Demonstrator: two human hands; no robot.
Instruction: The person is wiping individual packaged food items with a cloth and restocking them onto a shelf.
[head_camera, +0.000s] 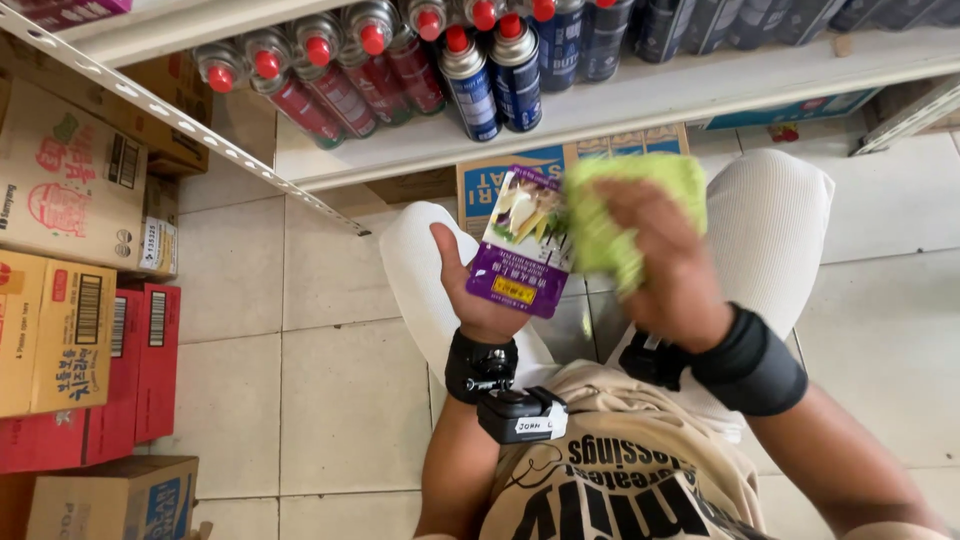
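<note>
My left hand (470, 290) holds a small purple packet (522, 245) upright by its lower edge, its printed face toward me. My right hand (665, 265) grips a crumpled green cloth (620, 210) and presses it against the packet's right side. Both hands hover above my knees in white trousers (775, 215). A black strap with a small device (520, 412) sits on my left wrist, and a black band (750, 365) wraps my right wrist.
A white shelf (640, 100) ahead carries several gas canisters (470, 75), some red-labelled, some blue, with red caps. Stacked cardboard and red boxes (70, 330) line the left side. A cardboard box (510, 170) sits under the shelf. Pale floor tiles (330, 390) lie below.
</note>
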